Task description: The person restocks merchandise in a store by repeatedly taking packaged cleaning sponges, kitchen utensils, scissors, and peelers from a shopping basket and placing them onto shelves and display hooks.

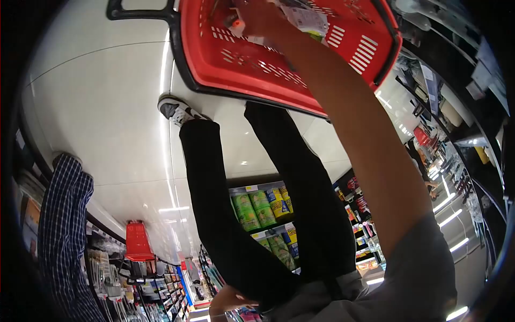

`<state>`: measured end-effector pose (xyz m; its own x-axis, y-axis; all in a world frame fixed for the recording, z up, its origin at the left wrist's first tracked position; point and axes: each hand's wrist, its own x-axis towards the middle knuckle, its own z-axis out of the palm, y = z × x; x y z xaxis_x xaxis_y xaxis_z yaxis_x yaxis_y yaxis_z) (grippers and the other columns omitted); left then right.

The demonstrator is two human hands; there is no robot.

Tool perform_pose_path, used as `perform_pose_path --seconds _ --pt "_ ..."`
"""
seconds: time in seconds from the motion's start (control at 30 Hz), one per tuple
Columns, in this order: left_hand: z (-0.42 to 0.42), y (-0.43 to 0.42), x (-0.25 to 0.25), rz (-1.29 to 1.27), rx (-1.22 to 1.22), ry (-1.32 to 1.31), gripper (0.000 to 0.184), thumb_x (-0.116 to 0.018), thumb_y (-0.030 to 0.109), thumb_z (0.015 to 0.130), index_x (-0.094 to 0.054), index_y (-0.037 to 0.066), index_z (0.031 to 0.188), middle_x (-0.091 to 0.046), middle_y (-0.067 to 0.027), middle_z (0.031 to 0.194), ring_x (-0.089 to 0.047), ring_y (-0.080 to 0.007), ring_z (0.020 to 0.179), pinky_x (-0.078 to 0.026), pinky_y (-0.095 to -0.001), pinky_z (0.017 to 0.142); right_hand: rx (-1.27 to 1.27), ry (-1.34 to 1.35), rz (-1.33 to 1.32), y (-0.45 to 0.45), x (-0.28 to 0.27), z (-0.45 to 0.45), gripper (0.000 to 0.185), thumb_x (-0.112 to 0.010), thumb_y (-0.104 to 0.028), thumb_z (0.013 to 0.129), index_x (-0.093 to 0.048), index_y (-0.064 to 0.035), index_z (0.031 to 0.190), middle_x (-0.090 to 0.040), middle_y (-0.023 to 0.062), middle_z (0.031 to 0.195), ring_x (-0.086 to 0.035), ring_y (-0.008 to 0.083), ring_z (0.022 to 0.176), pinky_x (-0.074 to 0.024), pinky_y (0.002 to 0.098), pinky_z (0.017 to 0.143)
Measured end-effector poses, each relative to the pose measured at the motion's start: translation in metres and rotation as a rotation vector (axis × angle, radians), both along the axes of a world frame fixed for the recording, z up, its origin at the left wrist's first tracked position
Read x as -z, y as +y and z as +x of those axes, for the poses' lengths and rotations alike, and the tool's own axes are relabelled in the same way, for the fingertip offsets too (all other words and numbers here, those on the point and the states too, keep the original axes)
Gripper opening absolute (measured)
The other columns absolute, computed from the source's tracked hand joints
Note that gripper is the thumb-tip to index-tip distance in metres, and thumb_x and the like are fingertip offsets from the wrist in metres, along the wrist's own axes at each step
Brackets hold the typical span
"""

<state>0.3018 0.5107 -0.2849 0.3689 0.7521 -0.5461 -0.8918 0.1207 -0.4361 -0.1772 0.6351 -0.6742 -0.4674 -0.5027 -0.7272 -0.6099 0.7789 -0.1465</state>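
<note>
My right arm reaches up the view into a red shopping basket (252, 80) with slotted walls and a black rim and handle. Inside it, my right hand (262, 21) is closed at the top edge, blurred and partly cut off. A small item with an orange-red spot (236, 23) shows at its fingers; I cannot make out its kind. Beside the hand lies a clear package with a white label (307, 19). My left hand (228, 298) is low in the view near my dark trousers (214, 182); its fingers are hidden.
A person's checked trouser leg (63, 231) stands at the left. Another red basket (139, 241) is farther off. Shelves with green packs (252, 209) appear between my legs, and dark racks (456, 96) of goods line the right. The pale floor (107, 118) is shiny.
</note>
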Motion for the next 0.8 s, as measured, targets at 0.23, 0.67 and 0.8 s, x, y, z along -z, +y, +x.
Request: perform_pose_path --seconds 0.23,0.67,0.8 --pt "-0.081 -0.016 0.021 0.078 0.146 0.074 0.024 -0.078 0.027 0.071 -0.07 0.005 0.075 -0.069 -0.0073 0.074 -0.066 -0.0152 0.066 -0.052 -0.0282 0.061 -0.146 -0.135 0.224 -0.028 0.003 0.006 0.074 -0.064 -0.022 0.084 -0.023 -0.027 0.145 -0.003 0.0167 0.153 -0.011 0.0466 0.136 -0.0236 0.0614 0.104" --pt "-0.01 0.002 0.011 0.239 0.142 -0.044 0.04 -0.082 0.028 0.068 -0.069 0.001 0.095 -0.071 -0.0115 0.082 -0.068 -0.0168 0.076 -0.053 -0.0307 0.073 0.104 0.096 -0.594 0.058 0.008 -0.034 0.043 -0.052 -0.001 0.075 -0.052 -0.0085 0.117 -0.062 0.0193 0.101 -0.059 0.0371 0.094 -0.0485 0.0443 0.081" --pt "-0.05 -0.003 0.012 0.164 0.12 0.234 0.029 -0.075 0.032 0.076 -0.073 0.003 0.075 -0.07 -0.007 0.072 -0.068 -0.0125 0.067 -0.051 -0.0231 0.067 0.173 0.038 -0.783 0.076 -0.084 -0.045 0.048 -0.053 0.0 0.076 -0.051 -0.0103 0.123 -0.061 0.0198 0.105 -0.058 0.0379 0.098 -0.0486 0.0411 0.084"
